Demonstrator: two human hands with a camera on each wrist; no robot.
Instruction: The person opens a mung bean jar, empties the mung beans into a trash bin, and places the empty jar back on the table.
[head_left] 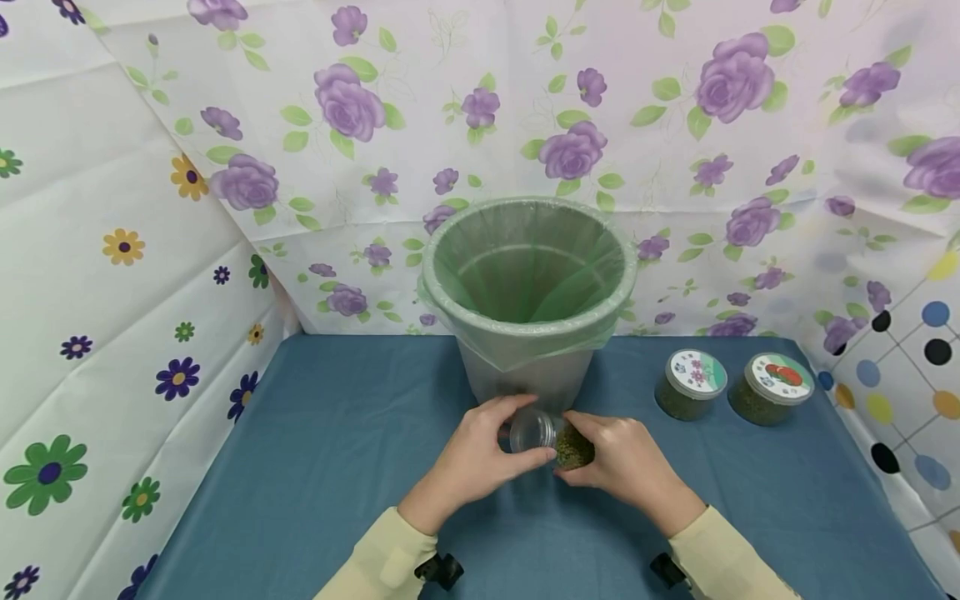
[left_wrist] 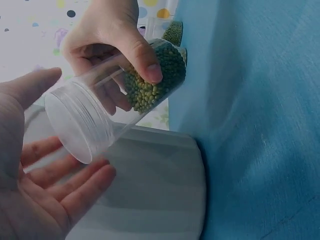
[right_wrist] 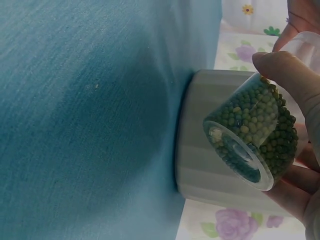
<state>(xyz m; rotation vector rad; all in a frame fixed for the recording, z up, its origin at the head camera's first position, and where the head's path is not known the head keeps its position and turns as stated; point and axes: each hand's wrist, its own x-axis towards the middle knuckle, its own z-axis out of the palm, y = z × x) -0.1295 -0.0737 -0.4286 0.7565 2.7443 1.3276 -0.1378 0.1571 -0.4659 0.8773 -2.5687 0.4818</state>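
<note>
In my right hand (head_left: pixel 626 458) I grip a clear plastic jar (left_wrist: pixel 117 90) partly filled with small green beans (right_wrist: pixel 250 120). It is tilted, with its lidded end towards my left hand (head_left: pixel 476 454) and the beans gathered at its base. Around the translucent screw lid (left_wrist: pixel 72 122), my left hand is spread, thumb on one side and fingers on the other, its fingertips close to the lid. The right thumb lies along the jar's side in the left wrist view. Both hands are just in front of a pale bin (head_left: pixel 525 379).
A thin green bag (head_left: pixel 510 354) lines the bin and folds over its rim. At the right of the blue-covered table (head_left: pixel 360 433) stand two lidded jars of green contents, one with a flower label (head_left: pixel 697 371), one with a red picture (head_left: pixel 780 375). Patterned sheets (head_left: pixel 465 167) enclose the table.
</note>
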